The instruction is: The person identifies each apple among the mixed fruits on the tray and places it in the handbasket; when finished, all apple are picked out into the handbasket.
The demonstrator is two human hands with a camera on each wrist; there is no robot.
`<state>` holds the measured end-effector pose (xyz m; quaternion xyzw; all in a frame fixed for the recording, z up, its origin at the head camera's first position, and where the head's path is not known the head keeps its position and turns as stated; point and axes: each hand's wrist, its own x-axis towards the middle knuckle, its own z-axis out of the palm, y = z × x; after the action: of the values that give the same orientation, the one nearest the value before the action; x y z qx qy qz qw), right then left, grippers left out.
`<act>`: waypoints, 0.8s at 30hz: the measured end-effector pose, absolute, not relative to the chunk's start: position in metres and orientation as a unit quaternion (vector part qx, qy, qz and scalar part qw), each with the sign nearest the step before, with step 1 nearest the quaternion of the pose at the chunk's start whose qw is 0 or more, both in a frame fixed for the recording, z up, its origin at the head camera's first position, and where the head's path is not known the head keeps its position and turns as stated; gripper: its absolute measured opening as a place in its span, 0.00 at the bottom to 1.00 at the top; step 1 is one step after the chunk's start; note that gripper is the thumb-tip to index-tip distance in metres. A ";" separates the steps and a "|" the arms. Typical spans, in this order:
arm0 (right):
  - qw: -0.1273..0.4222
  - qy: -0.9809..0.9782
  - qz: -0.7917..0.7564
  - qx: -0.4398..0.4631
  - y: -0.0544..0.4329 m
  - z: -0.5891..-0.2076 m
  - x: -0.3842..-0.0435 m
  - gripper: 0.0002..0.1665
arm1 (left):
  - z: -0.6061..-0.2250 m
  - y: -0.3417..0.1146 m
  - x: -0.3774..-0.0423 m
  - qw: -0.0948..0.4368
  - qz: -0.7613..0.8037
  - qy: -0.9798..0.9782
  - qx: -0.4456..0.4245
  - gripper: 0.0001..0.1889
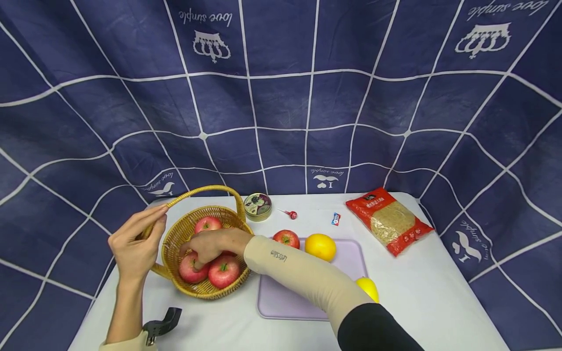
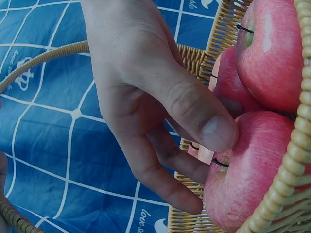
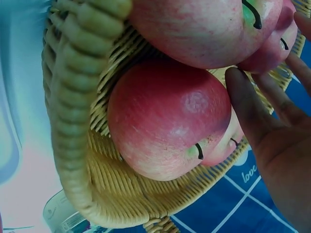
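A wicker basket (image 1: 175,287) with a tall arched handle (image 1: 210,189) holds several red apples (image 1: 225,273). My left hand (image 1: 137,243) grips the left side of that handle. Inside the basket, my right hand (image 1: 208,246) lies over the apples with its fingers loosely spread. In the left wrist view its thumb touches a red apple (image 2: 257,170) near the stem, and its other fingers hang beside that fruit. From the right wrist, my right hand (image 3: 286,150) appears beside the apples (image 3: 167,119), its fingers not closed round any. My right forearm partly covers the tray.
A lilac tray (image 1: 281,302) holds another apple (image 1: 287,238), a yellow-orange fruit (image 1: 320,247) and a yellow fruit (image 1: 368,288) partly behind my sleeve. Behind stand a round tin (image 1: 258,207), a red lollipop (image 1: 292,214), a small wrapped sweet (image 1: 335,219) and a red food bag (image 1: 388,222).
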<state>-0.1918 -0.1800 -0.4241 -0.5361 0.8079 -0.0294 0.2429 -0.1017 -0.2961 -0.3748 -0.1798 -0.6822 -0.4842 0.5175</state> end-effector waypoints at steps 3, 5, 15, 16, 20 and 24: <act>0.245 0.804 -0.033 -0.541 -0.178 -0.422 -0.193 0.36 | -0.375 -0.296 -0.102 0.517 -0.484 -0.683 -0.178 0.06; 0.243 0.799 -0.035 -0.548 -0.176 -0.421 -0.194 0.36 | -0.375 -0.296 -0.102 0.518 -0.484 -0.683 -0.178 0.06; 0.214 0.769 -0.068 -0.598 -0.155 -0.411 -0.196 0.32 | -0.374 -0.295 -0.101 0.520 -0.480 -0.685 -0.174 0.06; 0.211 0.767 -0.073 -0.602 -0.151 -0.409 -0.196 0.32 | -0.374 -0.295 -0.101 0.519 -0.480 -0.685 -0.174 0.06; 0.203 0.763 -0.102 -0.605 -0.134 -0.401 -0.196 0.32 | -0.374 -0.294 -0.101 0.519 -0.481 -0.686 -0.172 0.06; 0.188 0.764 -0.133 -0.602 -0.113 -0.398 -0.197 0.33 | -0.374 -0.294 -0.101 0.519 -0.481 -0.686 -0.170 0.05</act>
<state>-0.1972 -0.1126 -0.3976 -0.6022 0.7643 -0.1330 0.1881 -0.1009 -0.2940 -0.3736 -0.1698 -0.6862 -0.4806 0.5190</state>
